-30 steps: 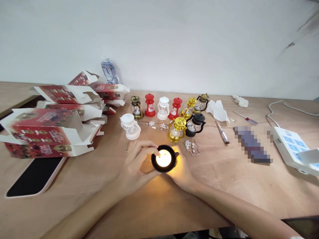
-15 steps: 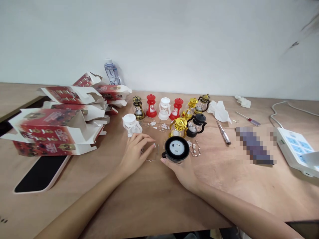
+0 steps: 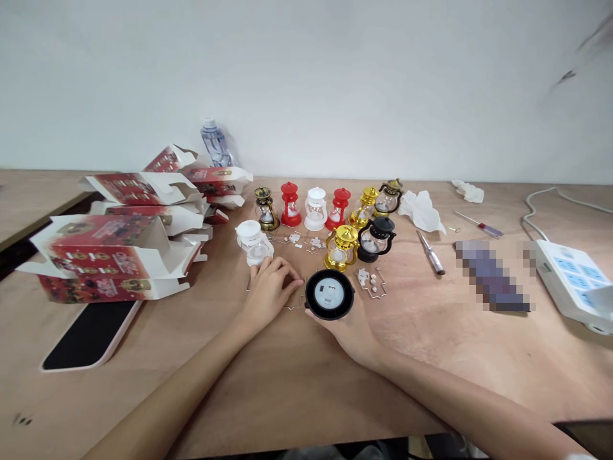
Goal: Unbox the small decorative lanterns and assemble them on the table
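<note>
My right hand (image 3: 352, 329) is wrapped round a small black lantern (image 3: 330, 295), its round base turned up toward me, showing a pale disc with small slots inside a black ring. Just left of it, my left hand (image 3: 272, 286) has thumb and fingertips drawn together in a pinch. What lies between those fingertips is too small to make out. A white lantern (image 3: 255, 241) stands right behind the left hand. Bent wire pieces and small white plastic parts (image 3: 368, 280) lie around both hands. A gold lantern (image 3: 341, 248) and a black lantern (image 3: 376, 240) stand behind the right hand.
Several more lanterns line up at the back, among them a red lantern (image 3: 290, 204). Opened red boxes (image 3: 110, 246) pile up at left beside a phone (image 3: 89, 335). On the right are crumpled tissue (image 3: 421, 212), screwdrivers (image 3: 431, 253) and a power strip (image 3: 575, 281).
The upturned lantern in my right hand has moved slightly left and its base faces me more squarely. My left fingers have closed from spread into a pinch near it.
</note>
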Available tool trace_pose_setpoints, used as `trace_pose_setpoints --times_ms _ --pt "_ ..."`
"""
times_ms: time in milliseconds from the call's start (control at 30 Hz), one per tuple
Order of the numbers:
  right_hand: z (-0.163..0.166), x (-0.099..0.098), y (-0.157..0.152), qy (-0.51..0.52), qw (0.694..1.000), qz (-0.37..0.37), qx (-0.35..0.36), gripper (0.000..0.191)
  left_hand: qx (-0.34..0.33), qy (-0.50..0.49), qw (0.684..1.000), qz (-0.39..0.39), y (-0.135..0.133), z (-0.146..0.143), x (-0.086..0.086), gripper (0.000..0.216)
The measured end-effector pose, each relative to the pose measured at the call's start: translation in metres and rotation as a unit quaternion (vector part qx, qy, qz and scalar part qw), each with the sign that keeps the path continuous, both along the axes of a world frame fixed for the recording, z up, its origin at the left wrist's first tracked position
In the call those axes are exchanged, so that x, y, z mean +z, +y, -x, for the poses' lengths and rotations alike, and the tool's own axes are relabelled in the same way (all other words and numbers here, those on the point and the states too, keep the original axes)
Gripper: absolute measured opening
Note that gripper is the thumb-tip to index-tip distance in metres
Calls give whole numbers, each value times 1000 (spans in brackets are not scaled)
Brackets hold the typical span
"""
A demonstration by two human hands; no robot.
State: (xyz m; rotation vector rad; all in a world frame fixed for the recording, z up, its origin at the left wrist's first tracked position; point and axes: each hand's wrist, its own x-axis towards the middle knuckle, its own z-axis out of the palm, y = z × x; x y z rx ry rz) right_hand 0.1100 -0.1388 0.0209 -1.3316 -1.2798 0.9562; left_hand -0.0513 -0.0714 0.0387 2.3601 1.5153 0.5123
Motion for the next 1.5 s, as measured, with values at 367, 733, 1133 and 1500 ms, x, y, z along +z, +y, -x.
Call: trace_pose_setpoints --times_ms 367,733,1133,1500 --pt "-1 -1 -1 -6 1000 -6 16 48 6 -3 1000 20 1 1 2 9" --pt "-1 1 -1 -6 1000 0 14 46 -4 63 998 -20 -3 0 5 11" --pt "-1 6 -2 -17 1000 3 12 43 -5 19 1000 7 -1 6 3 14" --pt "-1 2 -1 1 999 -4 43 37 -81 -362 914 -166 -22 12 41 11"
